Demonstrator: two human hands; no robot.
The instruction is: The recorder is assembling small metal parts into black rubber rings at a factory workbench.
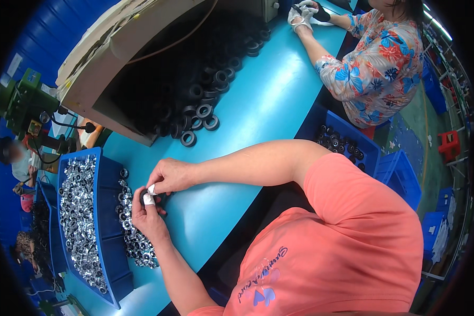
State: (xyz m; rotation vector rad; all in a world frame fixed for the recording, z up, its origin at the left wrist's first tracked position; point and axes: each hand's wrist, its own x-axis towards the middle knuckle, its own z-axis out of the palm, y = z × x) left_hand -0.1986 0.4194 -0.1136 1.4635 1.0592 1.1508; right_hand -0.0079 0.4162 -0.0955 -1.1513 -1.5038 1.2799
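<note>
Both hands meet over the turquoise table, beside a blue bin (110,205) heaped with small shiny metal ring parts (79,221). My left hand (150,225) is closed round a black ring (142,196), which shows partly between its fingers. From above, my right hand (173,175) pinches at the same ring, its thumb close to the left thumb. White wrapping covers the tips of both thumbs. What sits inside the ring is hidden by my fingers. More metal parts (136,247) lie loose on the table between the bin and my left wrist.
Black rings (204,110) spill from a beige-edged housing (84,113) onto the turquoise table (237,134). A green machine (29,102) stands at far left. A co-worker in a flowered shirt (366,68) works at upper right, near a blue crate (363,145) of dark parts.
</note>
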